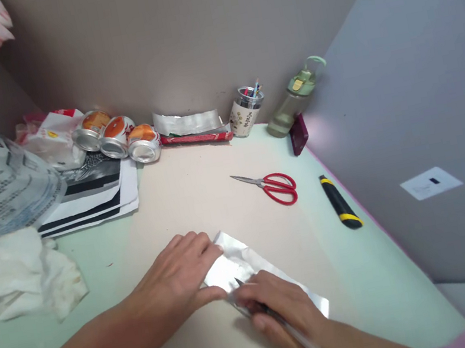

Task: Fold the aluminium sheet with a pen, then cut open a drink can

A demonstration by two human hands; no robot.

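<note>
Scissors (260,182) bhd strip (232,263), cutter (339,202) R

Silver strip (230,264) partly hidden beneath right-hand fingers (275,287), wall card (422,186) illegible.

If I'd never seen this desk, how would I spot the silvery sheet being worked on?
On the desk, find where the left hand and right hand nearly meet. Slanting beneath them is the shiny silvery sheet. Unlike the silvery strip by the back wall, it lies under a slim pointed tool in the right hand.
</note>
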